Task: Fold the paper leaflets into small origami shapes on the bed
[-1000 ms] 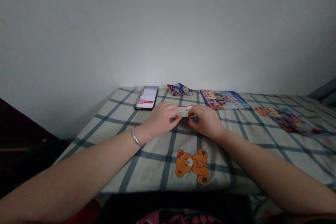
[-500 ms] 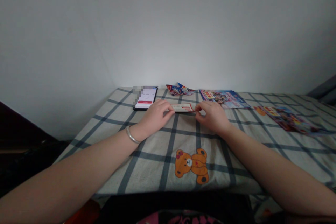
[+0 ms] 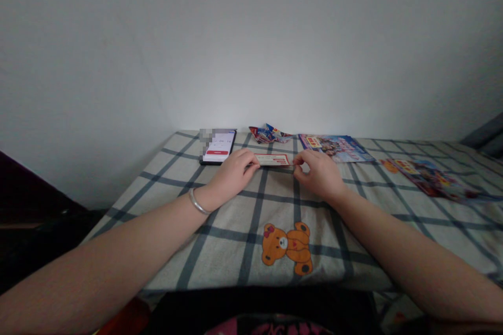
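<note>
A narrow strip of folded paper [image 3: 273, 159], white with a red border and small red printed blocks, stretches between my two hands just above the cloth. My left hand [image 3: 238, 167], with a silver bangle at the wrist, pinches its left end between thumb and fingers. Its right end is pinched by my right hand [image 3: 317, 172], thumb and index finger meeting at the edge. Behind the strip sits a folded paper shape [image 3: 269, 133] in blue and red print. The fingers hide both ends of the strip.
A phone [image 3: 218, 147] with a lit timer screen lies beyond my left hand. A stack of printed flyers [image 3: 341, 148] lies behind my right hand, and more flyers [image 3: 436, 179] lie farther right. A checked cloth [image 3: 220, 261] with a bear print covers the table against the wall [image 3: 251, 52].
The paper strip and both hands' fingertips have shifted very slightly, with the strip a touch higher and its near edge more level. Everything else stays in place.
</note>
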{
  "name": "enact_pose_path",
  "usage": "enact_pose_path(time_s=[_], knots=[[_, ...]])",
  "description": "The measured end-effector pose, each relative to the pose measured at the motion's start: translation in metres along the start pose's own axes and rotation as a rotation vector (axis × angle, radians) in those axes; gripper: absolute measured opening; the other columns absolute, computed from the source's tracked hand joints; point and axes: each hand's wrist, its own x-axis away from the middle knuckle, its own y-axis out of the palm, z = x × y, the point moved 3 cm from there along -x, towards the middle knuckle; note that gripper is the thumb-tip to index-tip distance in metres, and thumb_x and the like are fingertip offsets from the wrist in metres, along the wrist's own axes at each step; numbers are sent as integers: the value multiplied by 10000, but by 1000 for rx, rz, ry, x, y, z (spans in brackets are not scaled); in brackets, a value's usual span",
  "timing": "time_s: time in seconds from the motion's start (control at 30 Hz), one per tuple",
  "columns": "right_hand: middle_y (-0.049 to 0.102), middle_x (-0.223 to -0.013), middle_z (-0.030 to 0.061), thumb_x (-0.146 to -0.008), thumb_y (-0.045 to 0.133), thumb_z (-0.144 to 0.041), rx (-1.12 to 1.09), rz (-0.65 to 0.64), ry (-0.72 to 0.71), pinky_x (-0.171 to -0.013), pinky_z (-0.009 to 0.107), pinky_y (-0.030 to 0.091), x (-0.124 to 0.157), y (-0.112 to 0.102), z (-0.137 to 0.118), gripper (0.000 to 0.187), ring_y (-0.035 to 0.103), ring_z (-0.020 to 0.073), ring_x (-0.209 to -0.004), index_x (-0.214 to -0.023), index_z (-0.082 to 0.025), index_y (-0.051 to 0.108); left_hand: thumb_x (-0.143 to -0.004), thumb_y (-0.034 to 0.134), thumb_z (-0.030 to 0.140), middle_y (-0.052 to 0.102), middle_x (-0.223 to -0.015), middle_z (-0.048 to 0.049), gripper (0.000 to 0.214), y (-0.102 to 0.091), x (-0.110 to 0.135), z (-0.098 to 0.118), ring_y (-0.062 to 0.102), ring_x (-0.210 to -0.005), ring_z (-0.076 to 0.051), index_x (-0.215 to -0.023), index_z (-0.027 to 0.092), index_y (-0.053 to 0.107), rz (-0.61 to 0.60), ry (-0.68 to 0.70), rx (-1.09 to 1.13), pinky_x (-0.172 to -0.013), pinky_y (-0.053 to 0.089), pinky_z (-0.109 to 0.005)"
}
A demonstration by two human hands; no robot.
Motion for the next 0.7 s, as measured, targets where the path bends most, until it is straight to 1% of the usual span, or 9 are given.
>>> enact_pose_path(time_s=[0.07,0.13,0.23,0.3,0.37,0.47,0.53,0.7], knots=[[684,-840,37,-775,547,-137,-23,28,0,-715,308,428,1,0,-2,94,629,206,-780,-828,-210,573,-907,550,132,588,-860,-32,86,0,0,1,571,-861,-188,-830,170,545,-1,2,0,-770,496,-345],[694,-900,51,-792,542,-134,-57,48,-28,-753,318,440,1,-1,-5,105,636,214,-830,-864,-206,570,-906,552,131,594,-884,-38,72,1,0,1,576,-879,-193,-845,170,549,-9,16,3,-780,498,-348],[701,-964,71,-834,562,-179,-102,22,-107,-798,333,447,0,1,-11,115,633,229,-899,-944,-200,587,-912,547,138,606,-920,-45,48,5,1,2,581,-906,-196,-879,171,557,-17,53,8,-801,499,-352],[702,-927,67,-847,565,-188,-99,-9,-134,-794,333,444,-1,4,-14,100,629,227,-889,-937,-204,607,-915,535,138,613,-941,-47,48,6,1,2,584,-923,-194,-903,176,562,-8,77,19,-813,499,-350],[698,-873,59,-849,559,-173,-83,-19,-136,-776,324,439,-2,6,-15,80,624,219,-853,-886,-206,622,-909,529,138,623,-946,-44,61,6,0,3,588,-927,-194,-919,183,569,5,96,11,-818,494,-351],[689,-828,57,-838,565,-167,-48,1,-118,-744,315,427,-2,7,-19,73,618,211,-810,-840,-199,630,-871,573,161,653,-911,-36,46,2,-1,8,583,-895,-215,-905,187,591,36,102,-113,-824,467,-384],[684,-805,56,-829,571,-166,-18,8,-119,-721,312,416,-2,6,-24,69,613,209,-791,-817,-197,632,-840,604,175,671,-920,-37,65,-1,-2,13,575,-911,-230,-902,191,610,47,109,-192,-853,441,-409],[695,-801,45,-836,576,-165,-16,-32,-193,-721,309,402,-1,7,-36,76,601,199,-795,-803,-202,634,-867,563,175,673,-877,-17,81,1,-3,25,572,-916,-217,-830,208,626,-38,216,-277,-920,399,-419]])
